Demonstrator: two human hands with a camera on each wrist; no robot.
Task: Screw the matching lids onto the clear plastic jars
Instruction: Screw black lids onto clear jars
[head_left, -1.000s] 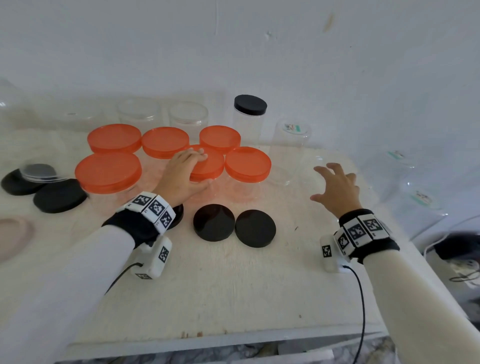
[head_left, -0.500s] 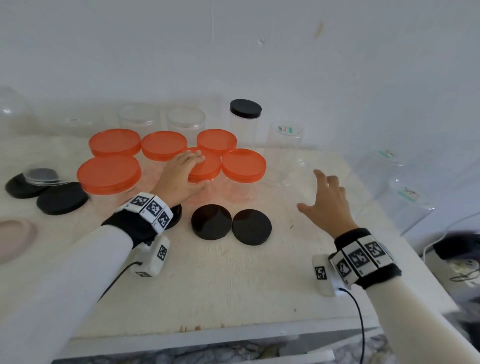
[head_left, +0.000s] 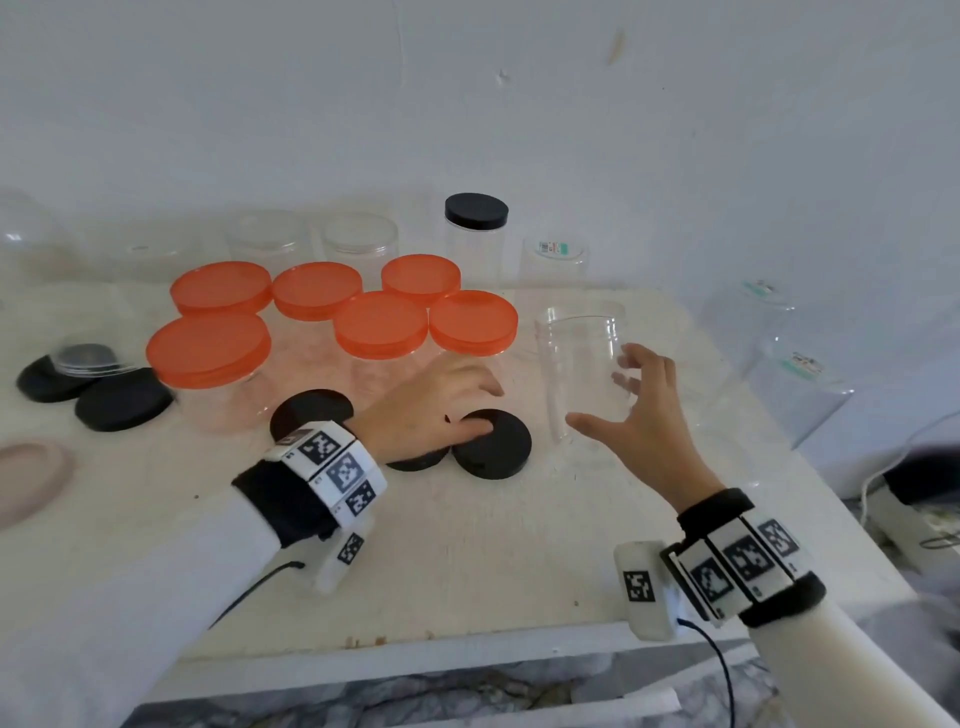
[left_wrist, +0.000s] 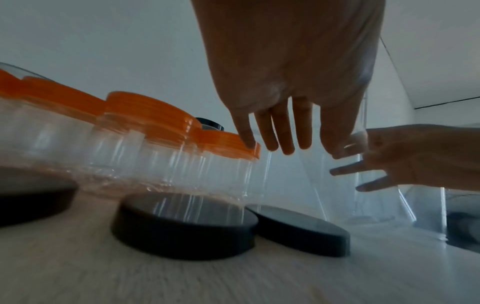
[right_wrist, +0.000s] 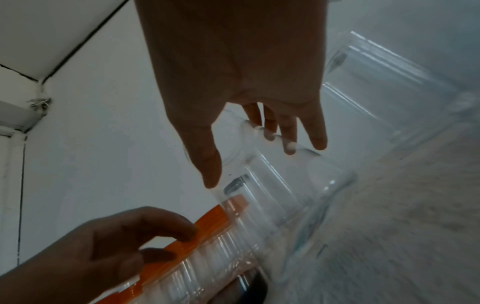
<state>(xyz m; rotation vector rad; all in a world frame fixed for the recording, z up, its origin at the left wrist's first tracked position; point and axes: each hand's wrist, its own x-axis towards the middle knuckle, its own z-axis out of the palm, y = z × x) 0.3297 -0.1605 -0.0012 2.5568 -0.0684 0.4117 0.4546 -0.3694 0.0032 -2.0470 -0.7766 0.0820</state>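
A tall clear jar (head_left: 579, 374) without a lid stands right of the orange-lidded group. My right hand (head_left: 618, 410) is round it, thumb in front and fingers behind; in the right wrist view the fingertips (right_wrist: 289, 146) press on the jar (right_wrist: 285, 185). Three loose black lids lie in front of the orange jars. My left hand (head_left: 441, 405) hovers over them with fingers straight, its thumb on the rightmost black lid (head_left: 498, 447). The left wrist view shows the straight fingers (left_wrist: 285, 135) above two black lids (left_wrist: 184, 226).
Several orange-lidded jars (head_left: 208, 348) crowd the back left. A black-lidded tall jar (head_left: 476, 228) and open clear jars stand along the wall. Two more black lids (head_left: 122, 397) lie far left. Clear jars (head_left: 795, 374) lie off the table's right edge.
My left hand left the orange lid and dropped toward me onto the black lids. My right hand moved left and closed round the clear jar.
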